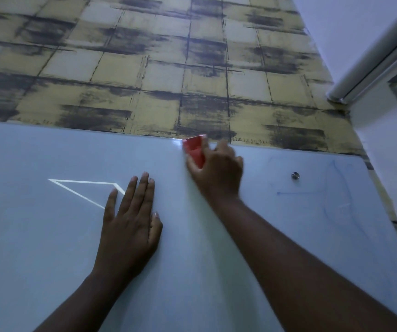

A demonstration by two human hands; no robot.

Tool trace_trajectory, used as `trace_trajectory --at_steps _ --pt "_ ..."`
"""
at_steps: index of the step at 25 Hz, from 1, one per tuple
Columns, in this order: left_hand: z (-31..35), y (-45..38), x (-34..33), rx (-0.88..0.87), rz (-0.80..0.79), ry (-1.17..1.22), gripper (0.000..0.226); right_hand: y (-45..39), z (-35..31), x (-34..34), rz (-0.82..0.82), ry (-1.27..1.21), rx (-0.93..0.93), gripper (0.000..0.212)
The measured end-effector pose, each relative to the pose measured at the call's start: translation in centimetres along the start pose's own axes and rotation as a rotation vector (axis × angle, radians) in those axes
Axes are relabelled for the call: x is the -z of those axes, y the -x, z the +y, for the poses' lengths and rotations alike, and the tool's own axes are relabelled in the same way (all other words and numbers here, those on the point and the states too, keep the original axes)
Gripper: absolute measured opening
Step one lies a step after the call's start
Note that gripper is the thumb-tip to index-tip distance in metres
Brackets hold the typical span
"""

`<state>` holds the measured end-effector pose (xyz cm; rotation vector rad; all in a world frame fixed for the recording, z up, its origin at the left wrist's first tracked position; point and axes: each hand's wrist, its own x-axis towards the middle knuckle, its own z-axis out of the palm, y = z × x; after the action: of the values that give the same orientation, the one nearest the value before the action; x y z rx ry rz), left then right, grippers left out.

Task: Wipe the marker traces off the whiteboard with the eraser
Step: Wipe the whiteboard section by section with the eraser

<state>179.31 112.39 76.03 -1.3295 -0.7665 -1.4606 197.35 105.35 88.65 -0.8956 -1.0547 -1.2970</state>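
While the right hand (216, 171) grips the red eraser (195, 150) at the whiteboard's (49, 236) top edge and the left hand (130, 221) lies flat, faint blue marker traces (298, 193) remain at right.

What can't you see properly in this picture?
- Eraser: blurred, partly covered by the right hand; its wiping face is hidden.
- Blue marker traces: too faint to read.
- Whiteboard: cut off at the left and bottom edges.
- Board under the flat left hand: hidden.

I see the red eraser (194, 150) pressed against the glossy whiteboard (49, 236) at its top edge; faint blue marker traces (336, 188) lie rightward.
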Motion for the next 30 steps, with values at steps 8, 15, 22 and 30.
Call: trace_trajectory --at_steps 8,15,22,30 --pt "0.5 0.9 0.6 0.007 -0.007 0.006 0.067 -0.1 12.9 3.3 0.121 0.104 -0.42 0.064" --pt "5.2 0.7 2.4 -0.022 0.005 -0.014 0.07 6.7 13.5 6.1 0.07 0.101 -0.258 0.059" --pt "14.0 -3.1 0.5 -0.175 -0.048 0.034 0.067 9.6 22.3 9.5 0.064 0.117 -0.289 0.059" --pt "19.9 -3.2 -3.6 -0.045 -0.041 0.044 0.069 6.4 25.3 8.9 0.037 0.077 -0.161 0.06"
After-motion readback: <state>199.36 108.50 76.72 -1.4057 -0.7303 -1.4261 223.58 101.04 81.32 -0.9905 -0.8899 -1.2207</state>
